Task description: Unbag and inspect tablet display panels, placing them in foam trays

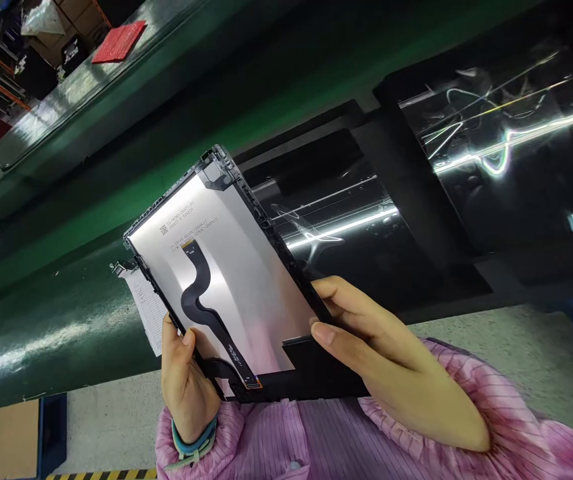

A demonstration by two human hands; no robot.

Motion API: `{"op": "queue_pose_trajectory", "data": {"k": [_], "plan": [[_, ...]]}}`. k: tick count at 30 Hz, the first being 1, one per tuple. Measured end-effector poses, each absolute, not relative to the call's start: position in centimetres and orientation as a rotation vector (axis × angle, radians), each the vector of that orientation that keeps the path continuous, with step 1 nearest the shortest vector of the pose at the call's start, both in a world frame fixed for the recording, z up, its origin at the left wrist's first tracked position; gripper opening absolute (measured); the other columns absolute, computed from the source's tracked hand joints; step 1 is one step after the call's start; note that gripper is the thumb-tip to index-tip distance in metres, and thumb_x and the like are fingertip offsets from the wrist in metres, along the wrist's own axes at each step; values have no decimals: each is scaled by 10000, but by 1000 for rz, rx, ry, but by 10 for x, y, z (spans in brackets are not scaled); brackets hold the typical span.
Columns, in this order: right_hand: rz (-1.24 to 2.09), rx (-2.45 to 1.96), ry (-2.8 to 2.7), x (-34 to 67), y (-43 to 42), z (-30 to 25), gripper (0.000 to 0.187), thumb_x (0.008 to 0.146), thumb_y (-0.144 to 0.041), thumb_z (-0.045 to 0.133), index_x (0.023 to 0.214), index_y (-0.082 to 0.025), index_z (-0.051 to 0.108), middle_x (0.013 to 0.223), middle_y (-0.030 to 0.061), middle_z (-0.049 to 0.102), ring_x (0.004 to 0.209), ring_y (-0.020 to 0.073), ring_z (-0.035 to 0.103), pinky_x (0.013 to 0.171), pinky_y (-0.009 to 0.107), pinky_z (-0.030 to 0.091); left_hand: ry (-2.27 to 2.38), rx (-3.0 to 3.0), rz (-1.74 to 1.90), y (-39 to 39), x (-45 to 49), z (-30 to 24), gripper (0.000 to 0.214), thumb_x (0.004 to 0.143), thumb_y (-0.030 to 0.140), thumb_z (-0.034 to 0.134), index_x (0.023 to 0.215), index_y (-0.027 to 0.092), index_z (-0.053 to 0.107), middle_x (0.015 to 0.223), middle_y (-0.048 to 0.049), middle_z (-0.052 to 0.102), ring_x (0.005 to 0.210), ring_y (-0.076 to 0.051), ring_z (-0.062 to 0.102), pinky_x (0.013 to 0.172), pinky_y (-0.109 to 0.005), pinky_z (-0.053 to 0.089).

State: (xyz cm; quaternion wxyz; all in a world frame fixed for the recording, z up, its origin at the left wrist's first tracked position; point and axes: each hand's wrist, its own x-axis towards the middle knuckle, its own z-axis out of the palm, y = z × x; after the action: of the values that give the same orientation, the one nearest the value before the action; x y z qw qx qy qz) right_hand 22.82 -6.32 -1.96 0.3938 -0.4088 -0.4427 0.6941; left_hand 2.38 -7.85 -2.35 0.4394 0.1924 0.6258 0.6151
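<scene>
Between my two hands is a tablet screen assembly (261, 293), tilted, its silvery back facing me. A black ribbon cable (199, 293) winds down that back, and printed codes show near the upper end. My left hand (183, 373) grips the left edge, thumb on top near the lower corner. On the opposite edge my right hand (366, 340) pinches the black frame, thumb on the front and fingers partly hidden behind. Past the upper left corner, a printed paper sheet (146, 307) on a clip lies partly covered by the assembly.
A green work surface (66, 327) runs across the view. On the right lies a black tray (431, 220) holding glossy film-covered panels. A red bubble-wrap pouch (119, 42) rests on the far ledge. Below left stands a blue bin (53, 433) beside cardboard (9, 437).
</scene>
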Motion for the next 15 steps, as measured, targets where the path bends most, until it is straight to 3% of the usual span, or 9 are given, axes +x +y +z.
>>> {"op": "queue_pose_trajectory", "data": {"k": [4,7,10,12,15], "plan": [[1745,-1046,-1167,231,-63,-20,160,1049,-254,425,1161,-235,539,836,-20,515,722,20,470,702,8,454,1540,502,1542,-77,26,-26,432,767,278,753,1196,310,731,1275,36,697,1172,-87,651,934,-52,506],[1720,-1013,-1218,232,-65,-21,211,1033,-290,457,1211,-214,540,869,-4,545,764,33,526,717,51,484,1536,520,1615,-76,30,-30,399,771,268,736,1170,280,746,1279,29,704,1090,-82,678,894,-52,516],[1677,-1026,-1318,234,-65,-24,421,993,-376,546,1367,-198,472,1153,60,604,1027,100,618,911,162,554,1520,571,1656,-74,34,-34,375,787,284,733,1161,274,752,1213,23,738,1004,-77,697,867,-72,530],[1635,-1063,-1302,241,-66,-29,530,979,-438,568,1422,-179,434,1333,107,555,1217,156,586,1066,257,533,1497,609,1620,-71,36,-35,346,823,276,719,1168,287,751,1163,24,758,1003,-68,696,878,-74,525],[1545,-1145,-1161,272,-70,-35,601,950,-503,617,1434,-196,437,1379,108,545,1290,186,566,1063,276,546,1313,790,1527,-62,38,-35,277,904,351,642,1139,277,768,1170,-8,762,1078,-108,694,938,-145,550]]}}
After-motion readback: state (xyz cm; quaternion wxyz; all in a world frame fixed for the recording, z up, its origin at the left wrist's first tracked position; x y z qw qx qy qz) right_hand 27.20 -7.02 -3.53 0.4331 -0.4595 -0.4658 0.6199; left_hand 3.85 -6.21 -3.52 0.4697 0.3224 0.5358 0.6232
